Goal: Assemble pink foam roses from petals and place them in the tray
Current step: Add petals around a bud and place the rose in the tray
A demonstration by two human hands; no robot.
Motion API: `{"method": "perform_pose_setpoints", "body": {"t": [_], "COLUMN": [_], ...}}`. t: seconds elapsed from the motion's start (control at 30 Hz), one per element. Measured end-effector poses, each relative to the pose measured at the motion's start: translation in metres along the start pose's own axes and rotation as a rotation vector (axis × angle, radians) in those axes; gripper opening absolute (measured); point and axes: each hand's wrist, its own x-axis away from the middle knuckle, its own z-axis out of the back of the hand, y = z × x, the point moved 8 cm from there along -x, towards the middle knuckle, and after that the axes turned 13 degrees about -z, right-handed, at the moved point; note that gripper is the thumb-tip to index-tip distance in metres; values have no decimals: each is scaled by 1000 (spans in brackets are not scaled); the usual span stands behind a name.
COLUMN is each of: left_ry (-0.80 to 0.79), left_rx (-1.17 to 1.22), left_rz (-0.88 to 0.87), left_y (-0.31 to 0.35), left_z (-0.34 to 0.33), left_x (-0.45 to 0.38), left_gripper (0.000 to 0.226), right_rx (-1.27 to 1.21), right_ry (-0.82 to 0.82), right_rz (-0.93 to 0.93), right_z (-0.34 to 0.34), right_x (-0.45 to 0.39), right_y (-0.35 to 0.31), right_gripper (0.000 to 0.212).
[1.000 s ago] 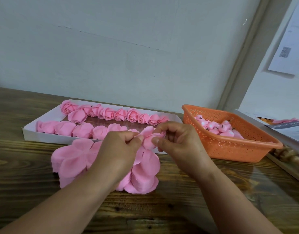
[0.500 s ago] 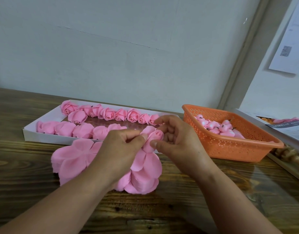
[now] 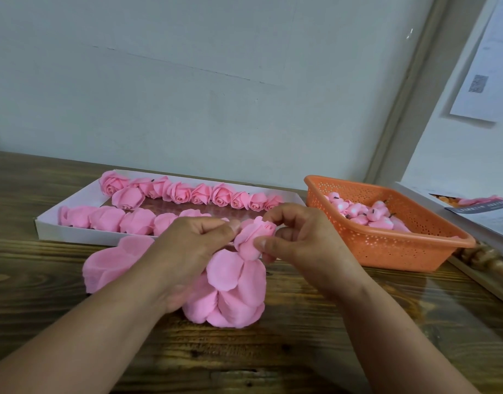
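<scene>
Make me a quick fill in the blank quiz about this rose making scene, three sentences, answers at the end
1. Both hands, left hand and right hand, share a grip on one pink foam ____.
2. The small pink buds lie in a basket coloured ____.
3. Finished roses sit in rows inside the white ____.

Missing words: rose; orange; tray
</scene>
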Motion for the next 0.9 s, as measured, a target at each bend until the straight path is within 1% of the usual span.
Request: {"method": "perform_pose_setpoints", "body": {"t": [0.07,0.1,0.17,0.2,0.37,0.43,0.57,0.6,0.67,0.7,0.77,0.8,0.9], "left_ry": [-18,-20,-7,-2,-40,-58,-82,-80,-66,-56,-20,-7,20], "left_rx": [12,2,16,22,30,37,70,68,17,-31,-78,-87,-93], "left_rz": [27,23,21,25,34,41,59,56,29,7,-36,-59,-100], "left_y": [-4,-5,-5,-6,-6,-6,-9,-8,-6,-4,0,2,3], "left_z": [-1,-2,-3,-4,-8,-9,-11,-11,-10,-9,-8,-7,-6], "left_x": [0,0,1,2,3,3,4,4,4,4,4,4,2], "left_gripper": [19,21,34,36,34,30,13,16,24,23,9,7,9], "right_rx": [19,42,84,88,47,8,-65,-75,-62,-45,-7,9,7], "right_ry": [1,7,9,2,-16,-19,-25,-29,-40,-42,-26,-11,19], "right_rz": [16,23,34,37,30,21,16,23,36,38,39,44,63], "right_z": [2,2,1,-1,-2,-2,-2,-2,-4,-5,-6,-6,-5], "right_x": [0,0,1,1,2,2,2,1,2,3,4,4,3], "right_y": [-1,-2,-4,-5,-4,-3,-2,-2,-4,-5,-5,-6,-6], "right_gripper": [13,13,14,14,15,16,16,15,15,17,21,20,10]}}
